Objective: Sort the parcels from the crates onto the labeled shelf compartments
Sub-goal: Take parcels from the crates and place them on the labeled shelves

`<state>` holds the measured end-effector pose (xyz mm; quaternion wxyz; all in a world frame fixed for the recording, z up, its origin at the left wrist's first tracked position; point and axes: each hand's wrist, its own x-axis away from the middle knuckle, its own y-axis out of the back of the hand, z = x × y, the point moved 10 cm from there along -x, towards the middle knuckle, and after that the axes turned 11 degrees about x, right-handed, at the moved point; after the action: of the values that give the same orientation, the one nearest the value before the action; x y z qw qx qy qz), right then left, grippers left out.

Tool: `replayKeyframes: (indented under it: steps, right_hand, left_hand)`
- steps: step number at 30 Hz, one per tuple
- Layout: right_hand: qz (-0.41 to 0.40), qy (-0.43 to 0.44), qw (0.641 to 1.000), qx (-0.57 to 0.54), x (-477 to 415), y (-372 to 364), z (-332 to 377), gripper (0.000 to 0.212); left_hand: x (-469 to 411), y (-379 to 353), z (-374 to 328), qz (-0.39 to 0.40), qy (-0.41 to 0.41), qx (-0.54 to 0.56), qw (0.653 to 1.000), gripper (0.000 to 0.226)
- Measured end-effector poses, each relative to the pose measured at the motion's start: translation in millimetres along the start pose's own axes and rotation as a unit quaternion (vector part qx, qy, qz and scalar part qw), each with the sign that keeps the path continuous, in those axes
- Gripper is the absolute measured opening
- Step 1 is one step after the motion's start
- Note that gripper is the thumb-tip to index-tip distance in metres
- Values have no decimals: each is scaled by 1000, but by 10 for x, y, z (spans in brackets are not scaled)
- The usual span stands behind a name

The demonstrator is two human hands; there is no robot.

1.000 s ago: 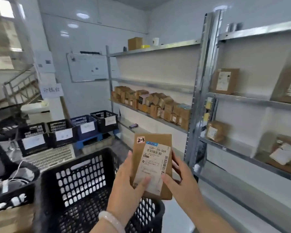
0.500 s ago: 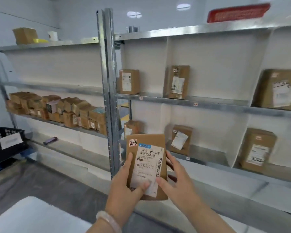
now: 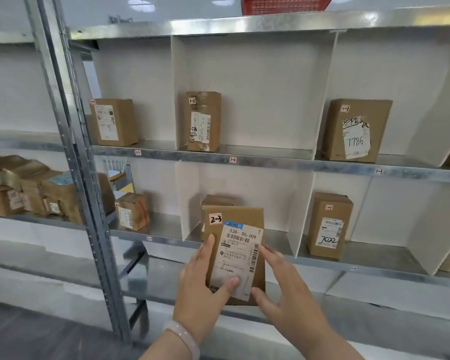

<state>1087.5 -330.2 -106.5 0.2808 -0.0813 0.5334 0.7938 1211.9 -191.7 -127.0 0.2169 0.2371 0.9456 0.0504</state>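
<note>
Left hand (image 3: 205, 289): grips the flat brown cardboard parcel (image 3: 244, 216), thumb across its white label (image 3: 240, 252), fingers behind.
Right hand (image 3: 289, 292): fingers nearly straight, touching the parcel's right edge.
Parcel: upright, in the air before the grey metal shelf (image 3: 270, 162), at its lower middle compartment.
Room: bare shelf floor from the parcel rightward to the white divider (image 3: 300, 211).
Change: shelf now nearer; black crate gone from view; grip unchanged.
Writing: parcel "2-3", "530- D5- 009"; shelf-edge tag (image 3: 233, 159) "1-2"; upper brown box (image 3: 356, 131) "7786"; lower brown box (image 3: 329, 227) "7022".

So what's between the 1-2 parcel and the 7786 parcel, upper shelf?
Head view: only a white divider panel stands between the 1-2 parcel and the 7786 parcel; the shelf there is otherwise bare.
</note>
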Motion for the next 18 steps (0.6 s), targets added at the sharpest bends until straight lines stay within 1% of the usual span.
replayKeyframes:
  steps: [9, 14, 18]
  right_hand:
    - [12, -75, 995, 65, -208, -14, -669, 81]
    - [-5, -123, 987, 100, -327, 17, -1023, 79]
    - [-27, -161, 979, 118, -442, 69, -1269, 78]
  left_hand:
    - [-592, -769, 224, 76, -22, -28, 996, 100]
    - [-923, -1178, 347, 135, -41, 0, 990, 99]
    - [-1177, -1476, 463, 167, -34, 21, 985, 99]
